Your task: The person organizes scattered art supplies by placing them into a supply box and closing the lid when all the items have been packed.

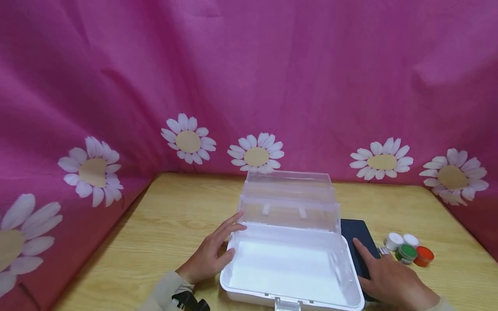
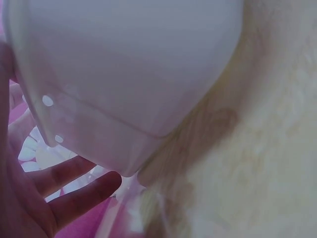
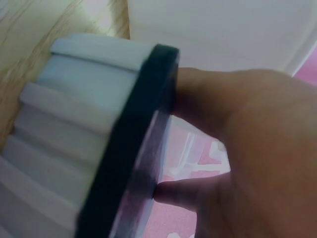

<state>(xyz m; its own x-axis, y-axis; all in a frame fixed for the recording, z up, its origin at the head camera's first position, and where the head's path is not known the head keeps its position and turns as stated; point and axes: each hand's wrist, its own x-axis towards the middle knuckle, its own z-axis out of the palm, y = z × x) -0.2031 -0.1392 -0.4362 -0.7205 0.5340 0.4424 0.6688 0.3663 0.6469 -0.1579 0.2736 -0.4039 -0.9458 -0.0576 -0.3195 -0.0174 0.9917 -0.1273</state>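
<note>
A white plastic storage box (image 1: 288,268) stands on the table, its clear hinged lid (image 1: 289,201) raised at the back and nothing inside. My left hand (image 1: 212,255) rests at the box's left rim, fingertips by the back corner near the lid hinge. In the left wrist view its fingers (image 2: 81,196) are spread out beside the box wall. To the right of the box lies a dark, flat-topped case (image 1: 358,237). My right hand (image 1: 393,278) touches its top with thumb and finger extended. The right wrist view shows pale, ribbed sides (image 3: 74,109) under the case's dark top.
Right of the dark case is a cluster of small jars: white ones (image 1: 394,239), a green one (image 1: 406,252) and an orange-red one (image 1: 424,255). A pink curtain (image 1: 303,86) with daisies surrounds the wooden table (image 1: 186,203). A clear front latch (image 1: 287,304) hangs on the box.
</note>
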